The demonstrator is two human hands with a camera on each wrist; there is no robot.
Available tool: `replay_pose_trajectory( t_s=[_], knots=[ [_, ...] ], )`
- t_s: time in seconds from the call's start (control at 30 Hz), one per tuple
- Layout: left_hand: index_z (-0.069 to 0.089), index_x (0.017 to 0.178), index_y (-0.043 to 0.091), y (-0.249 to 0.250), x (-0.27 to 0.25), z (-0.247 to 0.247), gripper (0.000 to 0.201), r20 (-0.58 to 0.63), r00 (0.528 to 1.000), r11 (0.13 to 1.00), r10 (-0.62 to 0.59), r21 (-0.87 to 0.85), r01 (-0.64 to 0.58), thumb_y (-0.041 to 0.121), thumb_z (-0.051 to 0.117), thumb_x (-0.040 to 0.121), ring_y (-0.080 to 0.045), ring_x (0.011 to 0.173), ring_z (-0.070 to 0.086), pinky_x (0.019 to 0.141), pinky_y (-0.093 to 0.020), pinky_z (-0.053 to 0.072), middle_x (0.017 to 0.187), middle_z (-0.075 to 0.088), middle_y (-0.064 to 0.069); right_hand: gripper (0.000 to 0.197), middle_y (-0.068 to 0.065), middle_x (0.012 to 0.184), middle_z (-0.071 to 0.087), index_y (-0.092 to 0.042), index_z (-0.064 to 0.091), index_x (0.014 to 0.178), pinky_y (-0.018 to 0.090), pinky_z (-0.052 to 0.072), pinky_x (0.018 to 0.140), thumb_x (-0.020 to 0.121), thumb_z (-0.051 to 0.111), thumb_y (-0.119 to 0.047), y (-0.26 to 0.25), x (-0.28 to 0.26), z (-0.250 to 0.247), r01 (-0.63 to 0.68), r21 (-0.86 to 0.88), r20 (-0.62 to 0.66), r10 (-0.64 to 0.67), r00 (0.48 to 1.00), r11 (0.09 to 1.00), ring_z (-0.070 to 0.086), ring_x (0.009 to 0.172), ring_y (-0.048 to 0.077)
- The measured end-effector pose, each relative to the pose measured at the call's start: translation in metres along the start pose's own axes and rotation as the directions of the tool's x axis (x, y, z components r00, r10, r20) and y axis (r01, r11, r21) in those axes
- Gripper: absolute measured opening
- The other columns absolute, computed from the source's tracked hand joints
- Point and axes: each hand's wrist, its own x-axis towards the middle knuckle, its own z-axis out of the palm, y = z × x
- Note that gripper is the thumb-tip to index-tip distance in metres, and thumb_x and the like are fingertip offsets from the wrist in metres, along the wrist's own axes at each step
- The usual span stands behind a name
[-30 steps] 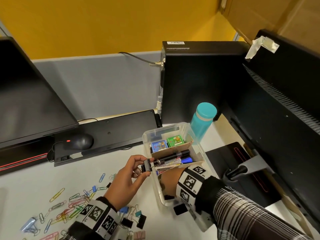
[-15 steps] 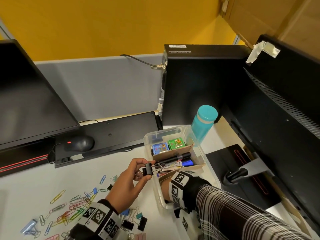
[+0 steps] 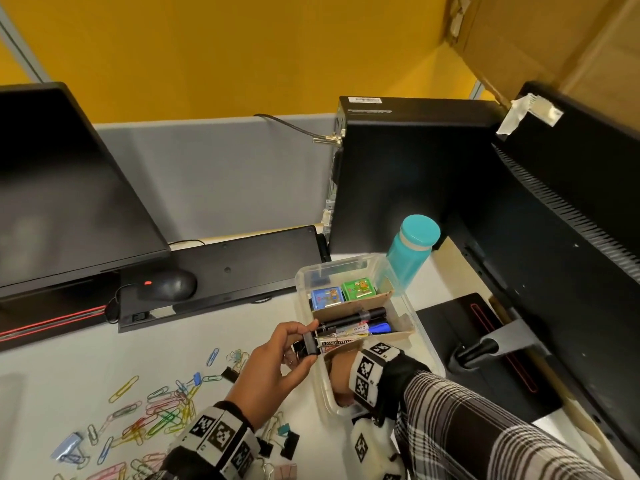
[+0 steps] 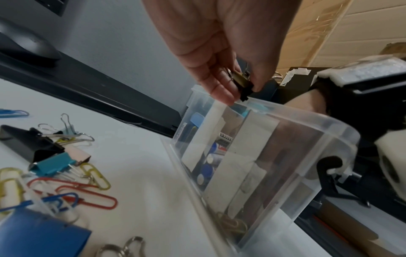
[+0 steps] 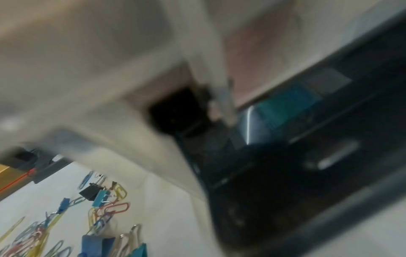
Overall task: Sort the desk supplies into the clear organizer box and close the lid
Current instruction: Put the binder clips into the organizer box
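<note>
White surface (image 3: 52, 358) under yellow wall, grey partition behind. Left of clear organizer box (image 3: 424, 344): one monitor, one black mouse (image 3: 169, 285), scatter of coloured paper clips (image 3: 152, 410), too many to count. Left hand (image 3: 273, 363) pinches one black binder clip (image 3: 309, 344) at box's left rim. Box lidless, three compartments split by cardboard: two small tins, blue and green; markers; right hand (image 3: 341, 379) in nearest one, fingers hidden, grip cannot be told. One teal bottle (image 3: 412, 254) right of box.
</note>
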Motion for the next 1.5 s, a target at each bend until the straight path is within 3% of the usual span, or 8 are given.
replay_pose_trajectory(
  t_s=[0.2,0.33,0.5,0.9,1.03,1.2,1.4,1.5],
  knots=[
    [0.041,0.113,0.036,0.001,0.0,0.0,0.036,-0.001,1.0,1.0,0.005,0.021,-0.005,0.031,0.064,0.086,-0.01,0.073,0.061,0.074,-0.022,0.053,0.115,0.06,0.032,0.037,0.016,0.129,0.057,-0.003,0.056,0.125,0.038,0.044,0.092,0.09,0.055,-0.016,0.004,0.005,0.004,-0.002,0.096,-0.021,0.004,1.0,0.995,0.054,0.119,0.032],
    [0.042,0.112,0.033,0.003,0.002,0.0,0.035,-0.001,1.0,1.0,0.01,0.024,-0.01,0.027,0.065,0.086,-0.009,0.072,0.058,0.072,-0.012,0.049,0.117,0.055,0.036,0.036,0.015,0.125,0.06,-0.003,0.057,0.122,0.031,0.045,0.081,0.089,0.057,-0.014,0.006,0.002,-0.002,0.014,0.156,0.004,-0.014,1.0,0.988,0.053,0.091,0.021],
    [0.042,0.111,0.032,0.004,0.001,-0.001,0.034,0.0,1.0,1.0,0.016,0.012,-0.016,0.026,0.064,0.087,-0.01,0.071,0.057,0.071,-0.012,0.049,0.123,0.055,0.032,0.049,0.011,0.137,0.05,-0.012,0.047,0.134,0.035,0.037,0.102,0.09,0.056,-0.031,0.002,0.003,0.004,0.003,-0.026,0.013,-0.003,1.0,1.0,0.047,0.124,0.026],
    [0.042,0.11,0.03,0.004,0.001,0.0,0.032,-0.01,1.0,1.0,0.016,0.007,-0.016,0.026,0.064,0.087,-0.006,0.067,0.054,0.069,-0.014,0.049,0.123,0.052,0.035,0.039,0.017,0.121,0.06,-0.003,0.059,0.12,0.037,0.045,0.094,0.084,0.063,-0.02,0.008,-0.002,0.0,-0.06,0.229,-0.003,0.063,0.998,0.972,0.056,0.114,0.032],
    [0.041,0.11,0.03,0.002,0.001,-0.001,0.032,-0.014,0.999,0.999,0.033,0.013,-0.032,0.026,0.064,0.087,-0.009,0.067,0.054,0.068,-0.011,0.047,0.123,0.052,0.034,0.011,0.002,0.08,0.057,-0.014,0.056,0.078,0.018,0.052,0.066,0.086,0.06,-0.008,0.017,0.0,0.005,-0.029,0.633,0.039,0.006,0.999,0.773,0.057,0.069,0.01],
    [0.043,0.112,0.026,0.004,0.0,-0.002,0.033,-0.021,0.999,0.999,0.03,-0.012,-0.03,0.024,0.065,0.087,-0.003,0.064,0.052,0.063,-0.007,0.042,0.104,0.06,0.026,0.008,0.006,0.078,0.067,-0.009,0.066,0.076,0.026,0.054,0.079,0.078,0.071,-0.015,0.018,-0.018,0.009,0.019,0.868,0.004,-0.045,0.999,0.497,0.065,0.075,0.015],
    [0.05,0.106,0.028,0.005,0.006,-0.013,0.027,-0.003,0.998,0.973,-0.058,-0.224,0.056,0.024,0.067,0.085,-0.026,0.072,0.061,0.073,-0.033,0.057,0.105,0.07,0.009,0.012,0.005,0.077,0.069,-0.014,0.063,0.071,0.034,0.057,0.082,0.082,0.065,-0.01,0.004,-0.033,0.002,0.066,0.662,-0.235,0.123,0.964,0.747,0.066,0.07,0.015],
    [0.054,0.106,0.026,0.006,0.003,-0.027,0.025,-0.043,0.998,0.956,-0.054,-0.29,0.039,0.02,0.067,0.085,-0.031,0.077,0.063,0.072,-0.032,0.058,0.102,0.071,0.005,0.015,0.005,0.088,0.066,-0.015,0.06,0.076,0.028,0.051,0.081,0.087,0.054,-0.008,-0.01,-0.045,-0.015,0.132,0.479,-0.502,0.147,0.852,0.868,0.061,0.083,0.017]
  ],
)
